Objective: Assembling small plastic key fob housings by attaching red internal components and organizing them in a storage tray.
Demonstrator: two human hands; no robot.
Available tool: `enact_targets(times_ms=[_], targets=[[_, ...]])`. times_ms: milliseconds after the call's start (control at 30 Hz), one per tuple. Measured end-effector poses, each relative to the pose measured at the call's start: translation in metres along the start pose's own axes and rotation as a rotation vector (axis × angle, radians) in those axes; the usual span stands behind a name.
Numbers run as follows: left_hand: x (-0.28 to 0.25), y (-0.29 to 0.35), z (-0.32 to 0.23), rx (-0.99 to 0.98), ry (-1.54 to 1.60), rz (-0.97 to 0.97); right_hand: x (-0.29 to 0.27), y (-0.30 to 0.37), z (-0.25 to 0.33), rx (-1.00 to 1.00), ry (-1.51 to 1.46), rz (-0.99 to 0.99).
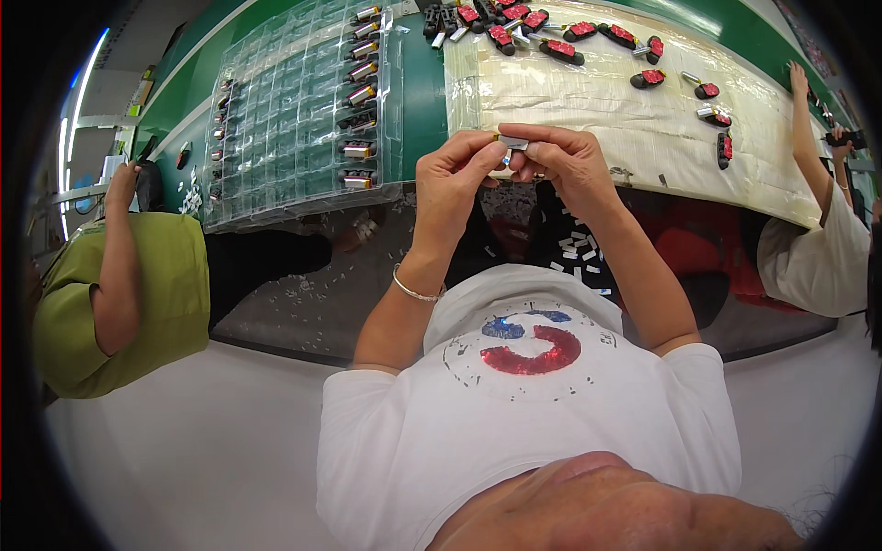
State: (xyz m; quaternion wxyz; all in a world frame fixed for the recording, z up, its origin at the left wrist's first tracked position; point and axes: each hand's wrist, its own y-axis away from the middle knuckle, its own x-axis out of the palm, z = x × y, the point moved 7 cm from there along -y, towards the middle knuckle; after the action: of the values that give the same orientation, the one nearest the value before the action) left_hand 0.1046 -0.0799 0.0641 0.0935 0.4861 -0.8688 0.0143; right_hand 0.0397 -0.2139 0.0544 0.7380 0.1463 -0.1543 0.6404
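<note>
My left hand [459,165] and my right hand [568,165] meet in front of me at the near edge of the padded table. Both pinch a small silver battery cell [513,142] with a yellowish end, thumbs and fingertips on it from either side. A small pale bit shows just below it between the fingers; its kind is too small to tell. Beyond the hands lie several black oval devices [562,52] with red faces, some with silver cells beside or attached to them. A single one [724,150] lies at the right.
On the left stands a clear plastic compartment tray [285,119], a column of units [360,95] along its right side. Cream padding [588,101] covers the green table [424,129]. White scraps [577,243] lie on dark cloth at my lap. Co-workers sit left and right.
</note>
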Motion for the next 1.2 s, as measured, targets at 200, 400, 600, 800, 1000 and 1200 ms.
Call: enact_targets(times_ms=[200, 400, 600, 800, 1000, 1200], targets=[[-0.006, -0.009, 0.000, -0.031, -0.113, 0.019, 0.008, -0.004, 0.029, -0.359, 0.633, -0.046], [-0.010, -0.013, 0.009, -0.164, -0.128, 0.152, 0.014, -0.002, 0.043, -0.564, 0.934, -0.070], [-0.003, -0.007, 0.014, -0.153, -0.127, 0.221, -0.020, -0.014, 0.004, 0.106, -0.160, -0.219], [-0.007, -0.006, 0.019, -0.278, 0.131, 0.192, -0.029, -0.004, -0.003, 0.069, 0.556, -0.010], [0.006, -0.001, 0.026, -0.381, 0.252, 0.274, -0.006, -0.001, 0.014, -0.180, 0.285, -0.087], [0.017, 0.002, 0.025, -0.388, 0.294, 0.283, 0.005, -0.001, 0.008, -0.141, -0.007, -0.042]])
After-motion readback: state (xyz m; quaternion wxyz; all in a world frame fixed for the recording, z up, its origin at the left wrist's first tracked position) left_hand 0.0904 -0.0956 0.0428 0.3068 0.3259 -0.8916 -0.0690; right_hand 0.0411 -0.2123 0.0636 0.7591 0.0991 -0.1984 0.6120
